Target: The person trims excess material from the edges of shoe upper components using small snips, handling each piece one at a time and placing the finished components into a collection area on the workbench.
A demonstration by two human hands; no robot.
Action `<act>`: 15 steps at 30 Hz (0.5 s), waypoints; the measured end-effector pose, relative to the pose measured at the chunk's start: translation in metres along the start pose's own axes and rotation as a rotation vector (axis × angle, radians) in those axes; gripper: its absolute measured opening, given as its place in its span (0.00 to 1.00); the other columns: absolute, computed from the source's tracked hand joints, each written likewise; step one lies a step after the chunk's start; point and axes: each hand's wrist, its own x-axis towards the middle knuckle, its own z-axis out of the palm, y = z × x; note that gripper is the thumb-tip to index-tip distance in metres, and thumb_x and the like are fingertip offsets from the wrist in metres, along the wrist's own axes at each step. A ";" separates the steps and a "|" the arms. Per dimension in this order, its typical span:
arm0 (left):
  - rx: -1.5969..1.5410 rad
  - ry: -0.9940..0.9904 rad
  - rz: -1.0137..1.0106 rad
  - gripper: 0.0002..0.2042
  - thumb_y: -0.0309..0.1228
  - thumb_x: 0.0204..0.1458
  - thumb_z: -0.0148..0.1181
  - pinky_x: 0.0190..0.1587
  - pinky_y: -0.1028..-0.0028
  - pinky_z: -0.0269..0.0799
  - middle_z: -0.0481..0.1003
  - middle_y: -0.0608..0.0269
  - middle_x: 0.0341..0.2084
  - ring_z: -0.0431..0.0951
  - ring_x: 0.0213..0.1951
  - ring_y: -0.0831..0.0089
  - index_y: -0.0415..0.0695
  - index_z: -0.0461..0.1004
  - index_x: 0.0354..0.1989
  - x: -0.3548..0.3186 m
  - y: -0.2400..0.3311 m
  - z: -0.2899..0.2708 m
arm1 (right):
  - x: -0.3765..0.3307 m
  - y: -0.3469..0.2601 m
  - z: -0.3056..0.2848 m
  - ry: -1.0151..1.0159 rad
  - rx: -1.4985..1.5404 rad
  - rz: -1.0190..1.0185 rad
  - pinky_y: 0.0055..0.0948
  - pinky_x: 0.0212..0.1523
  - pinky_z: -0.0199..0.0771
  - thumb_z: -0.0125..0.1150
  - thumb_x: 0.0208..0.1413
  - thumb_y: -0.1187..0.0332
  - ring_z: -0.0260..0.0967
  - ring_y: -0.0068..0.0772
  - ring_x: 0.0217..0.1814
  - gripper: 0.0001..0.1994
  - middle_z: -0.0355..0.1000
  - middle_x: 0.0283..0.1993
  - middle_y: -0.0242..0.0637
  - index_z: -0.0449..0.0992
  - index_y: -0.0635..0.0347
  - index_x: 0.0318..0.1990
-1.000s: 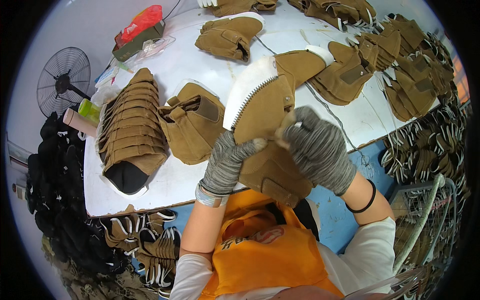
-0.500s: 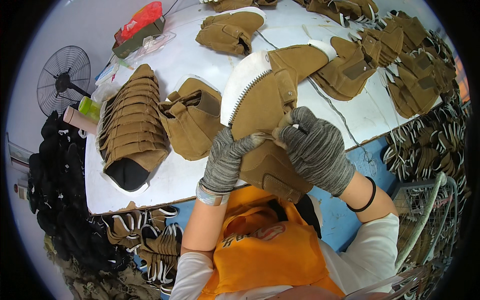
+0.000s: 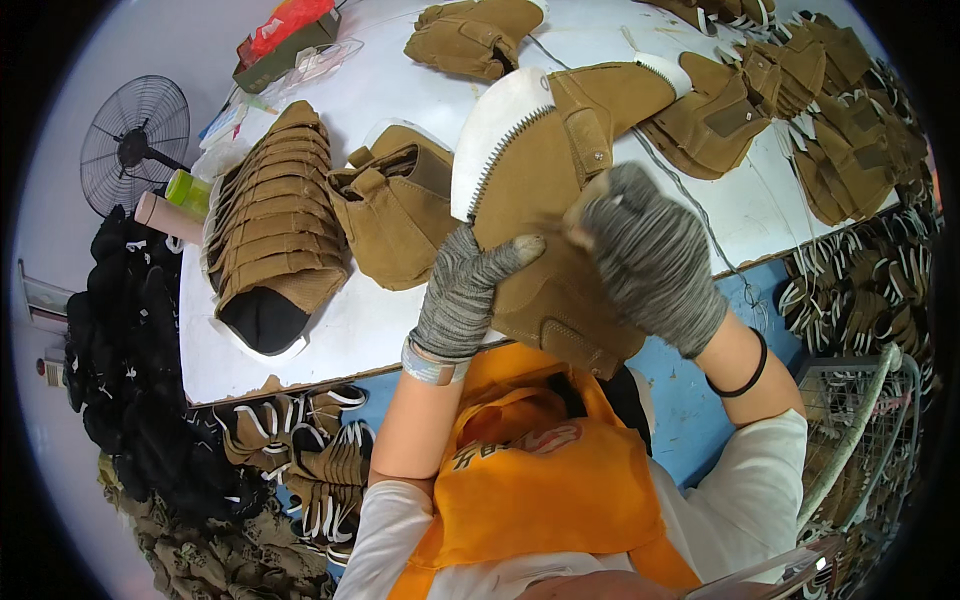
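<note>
A brown suede shoe upper with a white toe edge and a row of dark zigzag stitches lies across the table's near edge, one end reaching over my lap. My left hand, in a grey knitted fingerless glove, grips its left side, thumb lying on top of the suede. My right hand, gloved the same way, is closed just above the upper's right side. Its fingertips are smeared by motion, and whatever they pinch is too small to make out. Another brown upper stands left of my left hand.
On the white table a row of nested brown uppers sits at left. More uppers lie at far right, beside a dark cord. A fan stands beyond the left edge. A wire cart is at right.
My right hand has lifted slightly off the upper and moved up and right. My left thumb now lies flatter on the suede. The whole view has shifted a little.
</note>
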 end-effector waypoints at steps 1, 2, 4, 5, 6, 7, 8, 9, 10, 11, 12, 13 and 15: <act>-0.017 -0.002 0.014 0.23 0.33 0.47 0.66 0.47 0.71 0.73 0.77 0.55 0.41 0.77 0.42 0.68 0.35 0.71 0.50 -0.001 0.001 0.000 | 0.004 0.005 -0.002 0.085 -0.019 -0.004 0.34 0.33 0.75 0.57 0.52 0.72 0.72 0.39 0.35 0.11 0.68 0.44 0.41 0.76 0.53 0.43; -0.038 -0.007 0.030 0.23 0.33 0.47 0.66 0.47 0.71 0.73 0.77 0.55 0.41 0.77 0.42 0.68 0.35 0.71 0.50 -0.002 0.000 0.001 | 0.007 0.012 -0.003 0.169 -0.042 -0.010 0.34 0.33 0.75 0.56 0.52 0.72 0.71 0.39 0.36 0.12 0.68 0.44 0.41 0.76 0.53 0.45; -0.036 -0.018 0.045 0.23 0.33 0.48 0.66 0.47 0.71 0.74 0.77 0.55 0.41 0.77 0.42 0.68 0.35 0.71 0.51 -0.002 -0.001 0.002 | 0.011 0.017 -0.004 0.296 0.294 -0.003 0.34 0.37 0.75 0.55 0.52 0.75 0.69 0.41 0.38 0.15 0.68 0.43 0.42 0.73 0.53 0.48; -0.013 -0.023 0.044 0.23 0.33 0.48 0.66 0.47 0.71 0.74 0.77 0.55 0.41 0.77 0.42 0.68 0.35 0.70 0.51 0.000 -0.002 0.002 | 0.012 0.007 -0.005 0.284 0.563 0.140 0.34 0.39 0.75 0.55 0.52 0.75 0.69 0.42 0.39 0.15 0.68 0.43 0.42 0.72 0.54 0.48; 0.011 -0.028 0.043 0.24 0.33 0.48 0.65 0.47 0.71 0.74 0.77 0.55 0.41 0.77 0.42 0.68 0.34 0.70 0.51 0.001 -0.004 0.001 | 0.014 -0.002 -0.006 0.268 0.830 0.285 0.33 0.40 0.75 0.56 0.52 0.75 0.69 0.42 0.40 0.15 0.68 0.44 0.42 0.72 0.54 0.48; 0.102 -0.022 0.058 0.24 0.33 0.48 0.65 0.47 0.71 0.74 0.77 0.55 0.41 0.77 0.42 0.68 0.34 0.70 0.52 0.005 -0.009 -0.005 | 0.018 -0.005 -0.005 0.152 0.535 -0.018 0.30 0.46 0.73 0.56 0.53 0.74 0.70 0.40 0.44 0.14 0.69 0.44 0.40 0.71 0.57 0.48; 0.196 -0.016 0.070 0.24 0.33 0.48 0.65 0.47 0.71 0.74 0.77 0.56 0.41 0.77 0.42 0.68 0.34 0.70 0.52 0.010 -0.016 -0.014 | 0.019 -0.005 0.000 0.089 0.645 -0.024 0.31 0.45 0.74 0.56 0.54 0.74 0.70 0.39 0.46 0.13 0.69 0.44 0.41 0.70 0.60 0.48; 0.290 -0.011 0.082 0.24 0.33 0.48 0.65 0.47 0.71 0.74 0.77 0.56 0.41 0.77 0.42 0.68 0.34 0.69 0.52 0.012 -0.021 -0.020 | 0.021 -0.005 0.006 0.025 0.754 -0.025 0.31 0.44 0.74 0.55 0.55 0.75 0.70 0.37 0.47 0.13 0.70 0.44 0.41 0.69 0.62 0.48; 0.219 -0.012 0.067 0.24 0.32 0.48 0.65 0.47 0.71 0.74 0.77 0.56 0.41 0.77 0.42 0.68 0.34 0.69 0.52 0.009 -0.015 -0.015 | 0.028 0.004 0.011 0.146 0.594 -0.081 0.32 0.45 0.75 0.52 0.55 0.77 0.70 0.39 0.48 0.14 0.69 0.46 0.42 0.70 0.61 0.50; 0.143 -0.014 0.055 0.24 0.32 0.48 0.65 0.47 0.71 0.74 0.77 0.56 0.41 0.77 0.42 0.68 0.34 0.69 0.52 0.003 -0.005 -0.003 | 0.034 0.012 0.014 0.277 0.419 -0.114 0.33 0.46 0.75 0.50 0.56 0.78 0.69 0.41 0.49 0.15 0.69 0.47 0.43 0.70 0.61 0.51; 0.067 -0.016 0.043 0.24 0.32 0.48 0.65 0.47 0.72 0.74 0.77 0.56 0.41 0.77 0.42 0.68 0.34 0.69 0.52 -0.001 0.000 0.004 | 0.041 0.029 0.014 0.376 0.439 -0.032 0.33 0.48 0.75 0.51 0.55 0.78 0.69 0.41 0.52 0.16 0.69 0.49 0.42 0.69 0.61 0.52; 0.003 -0.026 0.034 0.24 0.33 0.48 0.65 0.46 0.72 0.74 0.77 0.57 0.41 0.77 0.42 0.68 0.33 0.69 0.52 0.001 -0.003 0.001 | 0.047 0.039 0.013 0.397 0.888 0.123 0.34 0.51 0.74 0.53 0.55 0.78 0.68 0.40 0.54 0.17 0.68 0.50 0.42 0.69 0.61 0.53; -0.006 -0.036 0.072 0.24 0.33 0.48 0.65 0.46 0.72 0.74 0.77 0.56 0.42 0.77 0.42 0.68 0.33 0.69 0.52 0.002 -0.006 -0.002 | 0.045 0.035 0.010 0.368 1.563 0.250 0.34 0.56 0.73 0.55 0.54 0.78 0.67 0.40 0.59 0.19 0.68 0.53 0.42 0.69 0.60 0.54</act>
